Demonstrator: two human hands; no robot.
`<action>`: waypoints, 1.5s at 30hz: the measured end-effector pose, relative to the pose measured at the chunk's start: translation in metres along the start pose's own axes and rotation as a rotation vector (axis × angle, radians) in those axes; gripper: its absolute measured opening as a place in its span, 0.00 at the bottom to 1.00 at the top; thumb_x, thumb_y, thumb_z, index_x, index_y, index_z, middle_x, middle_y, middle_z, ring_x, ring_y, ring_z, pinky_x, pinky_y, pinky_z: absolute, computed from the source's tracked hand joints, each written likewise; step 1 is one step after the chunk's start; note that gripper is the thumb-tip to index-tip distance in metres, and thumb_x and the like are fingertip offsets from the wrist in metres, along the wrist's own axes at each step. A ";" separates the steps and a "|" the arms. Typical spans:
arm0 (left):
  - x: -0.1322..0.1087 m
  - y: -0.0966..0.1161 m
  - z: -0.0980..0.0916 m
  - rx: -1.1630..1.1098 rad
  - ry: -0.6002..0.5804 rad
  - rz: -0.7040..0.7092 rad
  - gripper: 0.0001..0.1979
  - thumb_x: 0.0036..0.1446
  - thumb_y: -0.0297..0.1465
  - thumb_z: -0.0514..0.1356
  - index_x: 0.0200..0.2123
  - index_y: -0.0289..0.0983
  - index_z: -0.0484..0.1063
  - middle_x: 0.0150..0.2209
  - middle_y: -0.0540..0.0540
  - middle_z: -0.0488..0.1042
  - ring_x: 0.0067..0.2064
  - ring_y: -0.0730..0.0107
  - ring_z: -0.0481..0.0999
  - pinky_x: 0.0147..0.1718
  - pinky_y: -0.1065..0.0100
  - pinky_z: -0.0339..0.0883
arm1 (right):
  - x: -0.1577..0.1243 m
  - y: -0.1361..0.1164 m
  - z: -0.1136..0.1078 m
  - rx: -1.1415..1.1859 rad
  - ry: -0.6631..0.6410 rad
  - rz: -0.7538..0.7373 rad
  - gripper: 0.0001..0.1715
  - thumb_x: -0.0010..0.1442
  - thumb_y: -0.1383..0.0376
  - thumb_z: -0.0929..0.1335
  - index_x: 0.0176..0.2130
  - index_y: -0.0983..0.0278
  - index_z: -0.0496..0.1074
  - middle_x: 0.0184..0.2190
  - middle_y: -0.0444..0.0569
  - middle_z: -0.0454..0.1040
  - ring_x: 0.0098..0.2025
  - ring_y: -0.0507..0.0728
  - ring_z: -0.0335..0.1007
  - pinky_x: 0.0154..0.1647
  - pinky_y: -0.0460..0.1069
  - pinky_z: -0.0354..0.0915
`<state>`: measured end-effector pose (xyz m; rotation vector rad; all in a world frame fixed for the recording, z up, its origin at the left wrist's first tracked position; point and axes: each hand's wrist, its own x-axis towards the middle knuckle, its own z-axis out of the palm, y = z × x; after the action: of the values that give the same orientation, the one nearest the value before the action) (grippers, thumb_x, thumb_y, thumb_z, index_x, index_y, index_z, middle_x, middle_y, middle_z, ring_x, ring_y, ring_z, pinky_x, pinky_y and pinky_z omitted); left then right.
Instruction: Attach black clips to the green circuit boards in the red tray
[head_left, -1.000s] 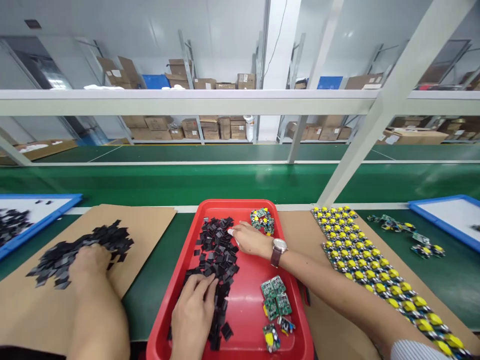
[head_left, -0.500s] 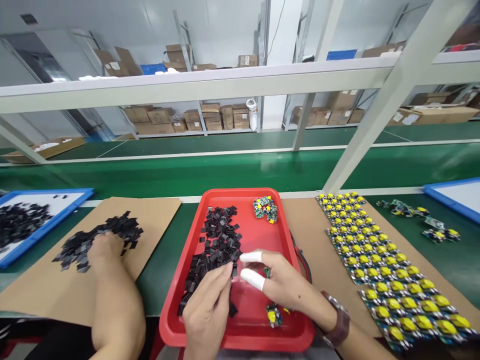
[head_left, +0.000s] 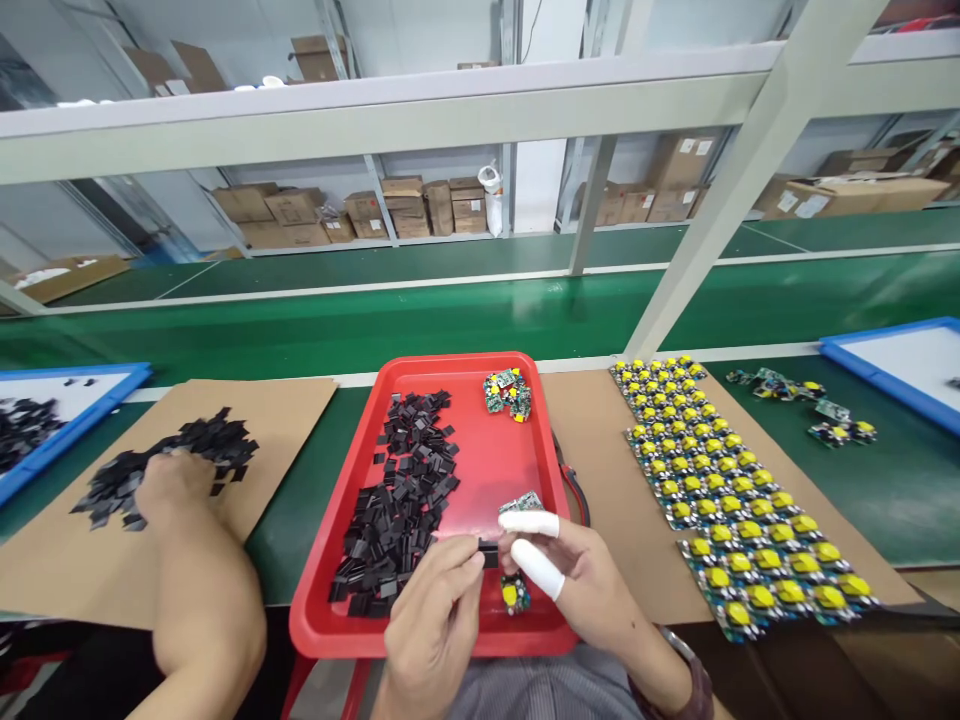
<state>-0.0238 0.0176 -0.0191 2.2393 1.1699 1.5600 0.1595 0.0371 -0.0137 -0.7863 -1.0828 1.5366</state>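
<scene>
Between thumb and fingers, my left hand (head_left: 435,620) pinches a small black piece (head_left: 489,553) over the near part of the red tray (head_left: 330,540). My right hand (head_left: 577,570), with white covers on thumb and forefinger, is closed at the piece's right end; whether it grips anything is hidden. Many black pieces (head_left: 405,490) lie along the tray's left side. Small circuit boards with yellow parts (head_left: 510,393) sit at its back right. Another board (head_left: 516,594) is just below my right fingertips, and a further one (head_left: 521,502) shows behind them.
Another person's hand (head_left: 176,485) rests on black pieces on cardboard (head_left: 300,420) at left. Rows of yellow-topped boards (head_left: 705,440) cover cardboard at right. Blue-edged trays (head_left: 885,370) stand at both sides. A slanted metal post (head_left: 697,250) rises behind the tray.
The view has tilted down and shifted. My hands have come closer together, and a black piece now shows between them. Another board is visible behind my right fingertips.
</scene>
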 end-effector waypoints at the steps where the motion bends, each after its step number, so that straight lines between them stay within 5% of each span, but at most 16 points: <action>1: -0.001 0.002 0.001 -0.013 -0.011 -0.003 0.24 0.55 0.09 0.62 0.49 0.38 0.77 0.45 0.43 0.81 0.49 0.62 0.81 0.47 0.60 0.80 | -0.003 0.001 -0.001 -0.021 0.000 0.011 0.14 0.62 0.59 0.75 0.47 0.57 0.79 0.36 0.48 0.80 0.35 0.55 0.78 0.38 0.51 0.77; 5: -0.002 0.015 0.005 -0.028 -0.089 -0.051 0.26 0.58 0.11 0.60 0.55 0.39 0.76 0.50 0.41 0.81 0.52 0.61 0.81 0.51 0.61 0.78 | -0.014 0.003 -0.004 -0.262 0.100 -0.096 0.04 0.62 0.65 0.74 0.40 0.58 0.80 0.36 0.48 0.79 0.34 0.56 0.78 0.34 0.50 0.77; 9: -0.001 0.027 0.010 -0.215 -0.132 -0.423 0.18 0.61 0.21 0.63 0.53 0.41 0.78 0.51 0.40 0.79 0.51 0.59 0.82 0.49 0.62 0.80 | -0.023 -0.005 -0.007 -0.587 0.022 -0.380 0.21 0.65 0.74 0.68 0.54 0.55 0.76 0.44 0.53 0.78 0.46 0.60 0.77 0.47 0.55 0.76; 11: 0.002 0.031 0.013 -0.349 -0.086 -0.633 0.09 0.61 0.26 0.65 0.45 0.40 0.81 0.46 0.42 0.80 0.45 0.61 0.83 0.43 0.66 0.81 | -0.025 -0.009 -0.009 -0.607 -0.071 -0.402 0.26 0.66 0.75 0.66 0.59 0.56 0.72 0.46 0.55 0.76 0.47 0.61 0.76 0.47 0.56 0.76; 15: 0.013 0.031 0.015 -0.485 -0.096 -0.820 0.03 0.61 0.30 0.66 0.35 0.38 0.82 0.37 0.45 0.80 0.38 0.64 0.83 0.37 0.69 0.81 | -0.023 -0.012 -0.010 -0.520 0.020 -0.344 0.21 0.66 0.74 0.69 0.55 0.56 0.75 0.43 0.51 0.76 0.43 0.57 0.76 0.44 0.52 0.75; 18: 0.022 0.026 0.014 -0.473 -0.132 -0.835 0.03 0.60 0.31 0.67 0.36 0.40 0.82 0.38 0.46 0.80 0.39 0.64 0.83 0.37 0.68 0.80 | -0.022 -0.014 -0.016 -0.437 0.045 -0.302 0.16 0.66 0.74 0.70 0.48 0.55 0.78 0.42 0.48 0.78 0.44 0.56 0.77 0.46 0.51 0.75; 21: 0.026 0.017 0.008 -0.263 -0.174 -0.775 0.08 0.60 0.32 0.68 0.43 0.42 0.80 0.43 0.46 0.81 0.41 0.63 0.83 0.42 0.65 0.79 | -0.025 -0.016 -0.028 -0.309 0.221 -0.239 0.15 0.67 0.74 0.69 0.47 0.55 0.77 0.42 0.47 0.81 0.42 0.54 0.81 0.47 0.49 0.77; 25: 0.024 0.004 0.006 -0.012 -0.461 -0.565 0.10 0.60 0.34 0.68 0.46 0.44 0.78 0.46 0.46 0.80 0.45 0.61 0.81 0.47 0.62 0.76 | -0.028 -0.018 -0.045 -0.255 0.395 -0.182 0.20 0.65 0.73 0.70 0.52 0.52 0.78 0.42 0.44 0.83 0.41 0.51 0.82 0.46 0.42 0.77; 30: 0.024 -0.002 0.022 0.084 -0.590 -0.515 0.14 0.65 0.34 0.62 0.54 0.41 0.73 0.48 0.42 0.77 0.48 0.57 0.79 0.48 0.56 0.74 | -0.024 -0.018 -0.047 -0.278 0.329 -0.189 0.16 0.64 0.73 0.71 0.47 0.55 0.82 0.44 0.46 0.80 0.44 0.52 0.81 0.47 0.42 0.76; 34: 0.029 -0.005 0.022 -0.040 -0.653 -0.583 0.06 0.66 0.29 0.60 0.45 0.41 0.76 0.42 0.46 0.73 0.40 0.65 0.79 0.43 0.62 0.74 | -0.025 -0.021 -0.045 -0.246 0.296 -0.178 0.14 0.64 0.73 0.71 0.44 0.56 0.81 0.43 0.46 0.80 0.44 0.52 0.80 0.48 0.43 0.76; 39: 0.032 -0.001 0.007 -0.370 -0.393 -0.805 0.05 0.61 0.33 0.66 0.35 0.39 0.73 0.40 0.46 0.74 0.39 0.65 0.79 0.39 0.66 0.77 | -0.028 -0.022 -0.037 -0.244 0.274 -0.198 0.13 0.64 0.74 0.70 0.41 0.56 0.79 0.37 0.44 0.79 0.40 0.51 0.79 0.44 0.43 0.75; 42: 0.031 0.012 0.007 -0.573 -0.170 -1.001 0.11 0.58 0.36 0.69 0.33 0.37 0.71 0.47 0.43 0.77 0.33 0.68 0.80 0.36 0.64 0.80 | -0.026 -0.011 -0.023 -0.263 0.219 -0.171 0.12 0.64 0.74 0.69 0.42 0.57 0.78 0.37 0.45 0.79 0.39 0.52 0.79 0.44 0.45 0.75; 45: 0.027 0.023 0.012 -0.651 -0.073 -1.063 0.13 0.54 0.35 0.71 0.30 0.36 0.70 0.54 0.37 0.77 0.32 0.67 0.81 0.36 0.64 0.80 | -0.024 0.002 -0.010 -0.205 0.189 -0.115 0.13 0.63 0.73 0.70 0.44 0.57 0.78 0.39 0.46 0.80 0.39 0.53 0.80 0.43 0.45 0.77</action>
<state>0.0018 0.0236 0.0080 0.9520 1.2425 1.1152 0.1735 0.0160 -0.0204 -0.9714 -1.1348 1.2418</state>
